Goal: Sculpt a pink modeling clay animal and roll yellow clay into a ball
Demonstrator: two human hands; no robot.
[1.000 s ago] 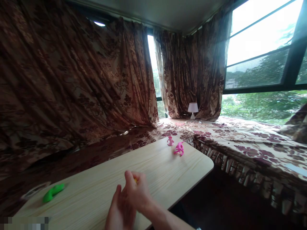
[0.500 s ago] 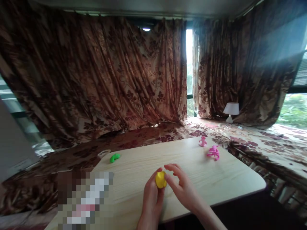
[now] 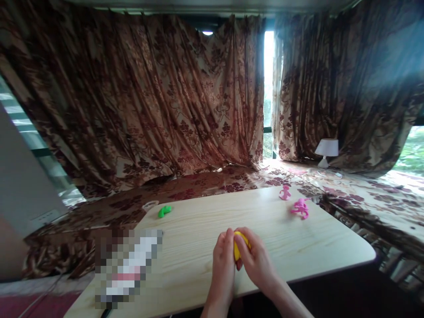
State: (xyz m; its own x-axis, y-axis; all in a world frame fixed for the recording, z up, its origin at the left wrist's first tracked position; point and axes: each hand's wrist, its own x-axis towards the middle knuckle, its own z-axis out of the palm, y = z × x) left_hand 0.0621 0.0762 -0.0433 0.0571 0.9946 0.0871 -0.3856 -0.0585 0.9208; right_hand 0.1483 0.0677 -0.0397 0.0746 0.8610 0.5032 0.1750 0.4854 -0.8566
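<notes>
A yellow lump of what looks like modelling clay [image 3: 236, 252] is held between my two hands above the near part of the table. My left hand [image 3: 223, 260] wraps the lump from the left, its fingers closed. From the other side my right hand [image 3: 260, 258] closes over it, thumb lying across the front. Much of the lump is hidden by fingers. Out of reach of both hands, a small curved green piece [image 3: 164, 211] lies at the table's far left. Two pink figures stand toward the far right: a paler one [image 3: 285, 193] and a brighter one with thin limbs [image 3: 300, 208].
The pale wooden table [image 3: 198, 221] has a rounded right corner. A pixelated flat object [image 3: 132, 265] lies on its left side. Behind, a ledge covered in floral cloth [image 3: 215, 179] carries a white lamp [image 3: 326, 148]. Patterned curtains [image 3: 165, 97] hang beyond.
My right hand's raised, spread fingers have come down and closed around the yellow lump. Both hands now press together on it. The whole view has shifted slightly.
</notes>
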